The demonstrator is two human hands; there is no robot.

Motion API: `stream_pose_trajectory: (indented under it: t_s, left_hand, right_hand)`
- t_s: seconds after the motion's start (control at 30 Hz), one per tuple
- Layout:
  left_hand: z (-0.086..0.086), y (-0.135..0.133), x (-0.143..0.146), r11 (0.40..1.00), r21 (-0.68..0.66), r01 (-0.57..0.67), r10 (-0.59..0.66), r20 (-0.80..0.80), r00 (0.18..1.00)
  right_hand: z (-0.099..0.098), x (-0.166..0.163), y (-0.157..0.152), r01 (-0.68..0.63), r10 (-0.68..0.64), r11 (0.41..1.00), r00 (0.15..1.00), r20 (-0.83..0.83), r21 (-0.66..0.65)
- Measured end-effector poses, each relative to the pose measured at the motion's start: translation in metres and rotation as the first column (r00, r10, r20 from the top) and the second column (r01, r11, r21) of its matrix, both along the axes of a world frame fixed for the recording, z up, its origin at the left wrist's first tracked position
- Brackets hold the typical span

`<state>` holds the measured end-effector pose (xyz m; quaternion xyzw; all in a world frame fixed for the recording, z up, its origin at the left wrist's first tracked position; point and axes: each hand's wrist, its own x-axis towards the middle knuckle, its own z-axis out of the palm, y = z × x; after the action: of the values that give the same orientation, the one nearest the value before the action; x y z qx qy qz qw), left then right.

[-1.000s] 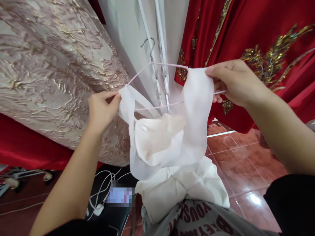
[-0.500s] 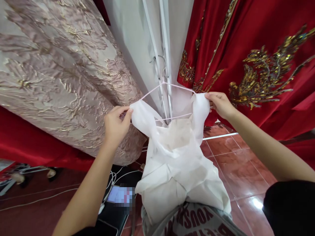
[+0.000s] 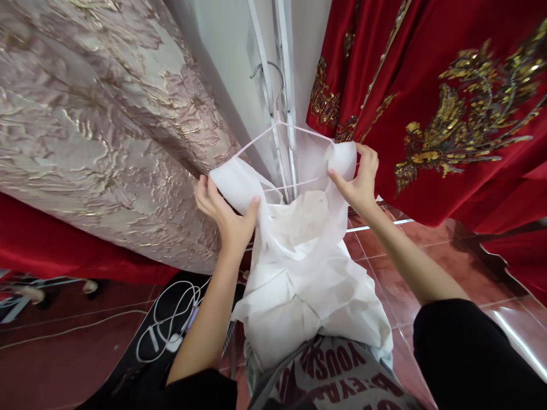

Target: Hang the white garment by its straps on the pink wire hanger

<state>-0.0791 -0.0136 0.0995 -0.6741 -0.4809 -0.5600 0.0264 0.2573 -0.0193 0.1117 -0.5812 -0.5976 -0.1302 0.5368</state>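
Observation:
A sheer white garment (image 3: pixel 294 273) with a wide neckline hangs on a thin pale-pink hanger (image 3: pixel 258 139). Its lower part lies bunched over my lap, so I cannot tell its full length. My left hand (image 3: pixel 226 213) grips the left shoulder piece, thumb in front and fingers at its outer edge. At the other shoulder, my right hand (image 3: pixel 358 176) has its thumb on the front of the cloth and its fingers curled round the outer side. The hanger's metal hook (image 3: pixel 277 80) points up in front of white upright rails.
A pale pink-gold textured cloth (image 3: pixel 106 131) hangs at left. Red fabric with gold sequins (image 3: pixel 431 142) hangs at right. White cables (image 3: pixel 171 319) lie on a black surface at lower left, with a phone mostly behind my left arm. The floor (image 3: pixel 384 279) has reddish tiles.
Both hands have shifted from pinching the shoulders' outer edges to a wider hold, thumbs moved inward over the cloth. The hanger and garment top sit slightly higher and further left in view.

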Motion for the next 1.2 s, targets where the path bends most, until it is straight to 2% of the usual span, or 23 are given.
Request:
stream_pose_trajectory:
  t_s: [0.13,0.33,0.43,0.5,0.53,0.6,0.7,0.8,0.93,1.03,1.07,1.13,1.2]
  left_hand:
    - [-0.006,0.003,0.015,0.998,-0.059,-0.009,0.01,0.02,1.0]
    - [-0.017,0.011,0.021,0.987,-0.159,-0.02,0.034,0.081,0.996]
    - [-0.019,0.017,0.02,0.983,-0.183,0.015,0.02,0.19,0.982]
    - [-0.017,0.02,0.021,0.98,-0.176,0.089,-0.032,0.307,0.951]
    - [-0.016,0.022,0.023,0.975,-0.175,0.139,-0.062,0.384,0.921]
    - [-0.01,0.022,0.028,0.951,-0.18,0.251,-0.11,0.562,0.82]
    - [0.002,0.017,0.034,0.899,-0.179,0.4,-0.12,0.778,0.617]
    - [0.013,0.008,0.033,0.875,-0.136,0.465,-0.124,0.865,0.486]
    - [0.018,0.001,0.026,0.897,-0.105,0.429,-0.133,0.862,0.49]
    - [0.013,-0.001,0.024,0.892,-0.106,0.44,-0.153,0.844,0.514]
    - [0.01,-0.002,0.024,0.894,-0.106,0.435,-0.158,0.834,0.528]
    - [0.008,-0.005,0.024,0.912,-0.112,0.395,-0.153,0.799,0.581]
    - [0.009,-0.009,0.024,0.928,-0.142,0.344,-0.128,0.747,0.652]
  right_hand:
    - [-0.002,-0.01,0.01,0.086,-0.086,0.996,0.996,0.001,-0.019]
    - [0.001,-0.009,0.009,0.087,-0.086,0.996,0.996,-0.022,0.024]
    - [0.004,-0.009,0.006,0.027,-0.022,0.999,0.991,-0.135,0.033]
    - [0.006,-0.012,0.006,-0.092,0.102,0.995,0.952,-0.287,0.048]
    - [0.007,-0.015,0.006,-0.166,0.177,0.984,0.906,-0.384,0.062]
    - [0.008,-0.02,0.008,-0.301,0.292,0.95,0.762,-0.578,0.084]
    - [0.006,-0.027,0.008,-0.428,0.328,0.901,0.564,-0.758,0.072]
    - [0.005,-0.031,0.004,-0.477,0.313,0.878,0.511,-0.801,0.038]
    - [0.002,-0.034,-0.008,-0.502,0.291,0.865,0.521,-0.802,-0.012]
    - [-0.007,-0.037,-0.019,-0.438,0.261,0.898,0.604,-0.753,-0.041]
    - [-0.01,-0.038,-0.022,-0.381,0.236,0.923,0.655,-0.718,-0.045]
    - [-0.017,-0.041,-0.029,-0.179,0.146,0.984,0.777,-0.612,0.007]
    - [-0.019,-0.049,-0.034,0.052,0.034,0.986,0.87,-0.492,0.16]
